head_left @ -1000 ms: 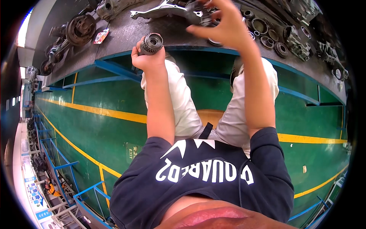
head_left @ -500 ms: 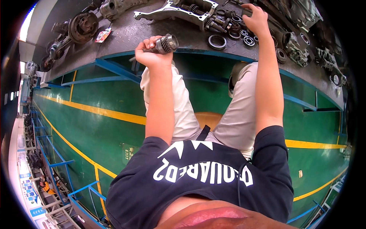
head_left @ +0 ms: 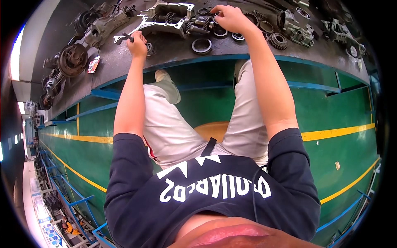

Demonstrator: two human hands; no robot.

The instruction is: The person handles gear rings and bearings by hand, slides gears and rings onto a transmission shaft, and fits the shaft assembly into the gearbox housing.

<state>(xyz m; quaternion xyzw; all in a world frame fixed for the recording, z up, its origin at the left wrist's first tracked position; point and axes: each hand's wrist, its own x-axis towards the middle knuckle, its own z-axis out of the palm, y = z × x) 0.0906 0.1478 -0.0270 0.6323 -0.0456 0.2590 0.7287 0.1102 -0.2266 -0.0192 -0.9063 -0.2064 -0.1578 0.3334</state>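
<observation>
My left hand (head_left: 137,44) is closed round a gear shaft at the near side of the workbench. The dark end of the shaft sticks out past my fingers, and its toothed gear (head_left: 150,49) shows on the other side of the hand. Just beyond lies an open metal gearbox housing (head_left: 162,28) with gears inside. My right hand (head_left: 231,19) reaches over the loose gears and rings right of the housing. Its index finger and thumb are apart near a dark ring (head_left: 203,11), with no part visible between them. A toothed ring (head_left: 201,51) lies near the bench edge.
More gears (head_left: 278,41) and metal castings (head_left: 298,31) cover the right of the bench (head_left: 107,62). Axle parts with a round drum (head_left: 72,60) stand at the left beside a red and white packet (head_left: 94,65). Blue frame bars (head_left: 198,85) run under the bench.
My left hand has carried the gear shaft forward and left, close to the housing. My right hand has shifted left over the loose rings. The view has swung, moving the bench leftward in it.
</observation>
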